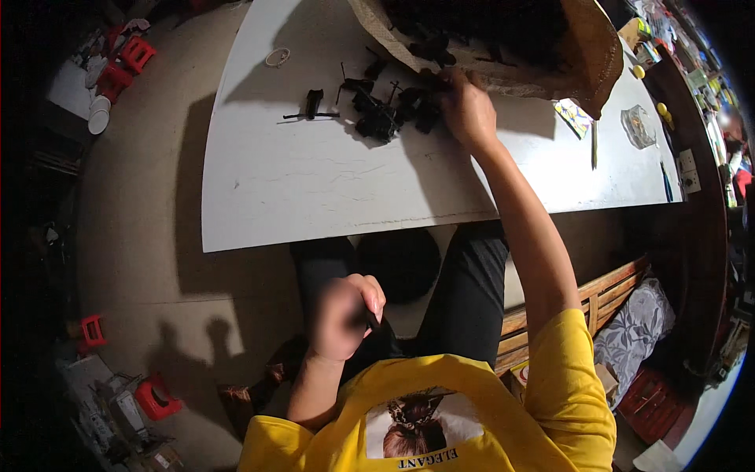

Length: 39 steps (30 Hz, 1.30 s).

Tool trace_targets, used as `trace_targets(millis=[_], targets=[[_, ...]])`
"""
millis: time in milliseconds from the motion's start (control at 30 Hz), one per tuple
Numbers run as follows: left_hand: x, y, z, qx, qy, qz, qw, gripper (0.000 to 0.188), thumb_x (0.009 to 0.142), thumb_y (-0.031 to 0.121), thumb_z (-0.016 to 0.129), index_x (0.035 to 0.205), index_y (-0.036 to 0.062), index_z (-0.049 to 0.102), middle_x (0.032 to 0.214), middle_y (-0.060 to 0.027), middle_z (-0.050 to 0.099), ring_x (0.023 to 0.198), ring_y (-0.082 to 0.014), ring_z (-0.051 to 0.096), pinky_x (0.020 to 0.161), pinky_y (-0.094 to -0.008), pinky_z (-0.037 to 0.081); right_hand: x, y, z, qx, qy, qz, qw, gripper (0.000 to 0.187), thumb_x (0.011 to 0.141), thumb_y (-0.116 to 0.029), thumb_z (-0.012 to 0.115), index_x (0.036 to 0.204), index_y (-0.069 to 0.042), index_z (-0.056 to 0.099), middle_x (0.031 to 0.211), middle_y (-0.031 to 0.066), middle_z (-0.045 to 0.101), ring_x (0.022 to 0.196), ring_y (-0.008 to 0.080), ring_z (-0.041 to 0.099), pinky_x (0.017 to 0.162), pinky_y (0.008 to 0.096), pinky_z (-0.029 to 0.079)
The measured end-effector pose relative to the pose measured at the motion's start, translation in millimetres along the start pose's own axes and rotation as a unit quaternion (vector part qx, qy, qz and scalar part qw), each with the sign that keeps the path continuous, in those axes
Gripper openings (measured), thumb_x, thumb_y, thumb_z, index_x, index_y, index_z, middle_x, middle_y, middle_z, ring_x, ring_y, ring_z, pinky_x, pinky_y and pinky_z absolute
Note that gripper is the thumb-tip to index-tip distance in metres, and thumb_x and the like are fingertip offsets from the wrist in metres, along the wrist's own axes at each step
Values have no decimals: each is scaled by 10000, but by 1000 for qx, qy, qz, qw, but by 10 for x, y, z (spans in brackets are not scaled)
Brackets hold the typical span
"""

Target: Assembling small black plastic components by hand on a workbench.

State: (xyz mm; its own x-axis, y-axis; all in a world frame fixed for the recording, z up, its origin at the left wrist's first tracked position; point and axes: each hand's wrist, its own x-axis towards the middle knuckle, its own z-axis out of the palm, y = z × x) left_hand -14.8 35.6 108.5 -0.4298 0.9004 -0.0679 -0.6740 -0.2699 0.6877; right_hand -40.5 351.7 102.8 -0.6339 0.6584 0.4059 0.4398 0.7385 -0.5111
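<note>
Over my lap, my left hand (343, 316) is curled closed with a small black piece (372, 319) showing at the fingers. Part of that hand is blurred. My right hand (469, 108) reaches across the white table (314, 193), fingers bent together at the right edge of a loose pile of black pieces (377, 114); what the fingertips pinch is hidden. Thin rods stick out from some pieces, and their exact kind is not clear. One black piece with a rod (312, 105) lies apart to the left. Just beyond my right hand is the rim of a woven sack (503, 82) full of black pieces.
A small ring-shaped item (278, 57) lies at the table's far left. To the right are a colourful packet (572, 118), a clear glass dish (638, 127) and a blue pen-like item (666, 182). A wooden bench (602, 299) stands at my right; red stools (157, 396) are on the floor to the left.
</note>
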Motion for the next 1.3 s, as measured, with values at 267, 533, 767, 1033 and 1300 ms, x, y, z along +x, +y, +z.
trace_targets(millis=[267,533,767,1033,1300], targets=[[14,-87,-28,-85,16,-35,996,290,901,293,477,714,73,447,668,-31,413,478,-93,382,443,-204,285,73,190,22,100,-39,65,992,306,738,-166,638,1026,-80,583,1024,173,601,938,347,581,804,383,460],[78,-124,159,-114,7,-50,992,211,881,217,494,749,55,467,731,-51,444,529,-130,481,449,-211,363,8,356,-79,302,95,160,935,201,784,-147,597,906,4,547,760,67,566,652,144,533,580,255,424],[250,93,963,-177,-388,-14,904,276,824,39,506,1078,-54,558,1045,-161,521,702,-127,540,642,-241,409,-736,291,-367,336,62,116,932,152,782,-71,600,864,25,517,739,31,530,642,92,484,586,226,412],[441,310,1484,-367,-500,10,784,399,903,166,466,1173,-127,465,1140,-220,533,1096,-307,503,929,-403,384,-999,159,-505,326,39,112,938,87,818,-39,543,859,-26,468,688,-2,472,562,50,431,488,186,347],[409,26,1475,-413,-538,-38,734,427,866,188,521,1151,-128,480,1109,-217,541,1042,-297,531,882,-377,394,-1038,185,-517,339,48,109,933,134,784,-34,579,875,12,492,708,4,515,625,49,476,573,194,408]])
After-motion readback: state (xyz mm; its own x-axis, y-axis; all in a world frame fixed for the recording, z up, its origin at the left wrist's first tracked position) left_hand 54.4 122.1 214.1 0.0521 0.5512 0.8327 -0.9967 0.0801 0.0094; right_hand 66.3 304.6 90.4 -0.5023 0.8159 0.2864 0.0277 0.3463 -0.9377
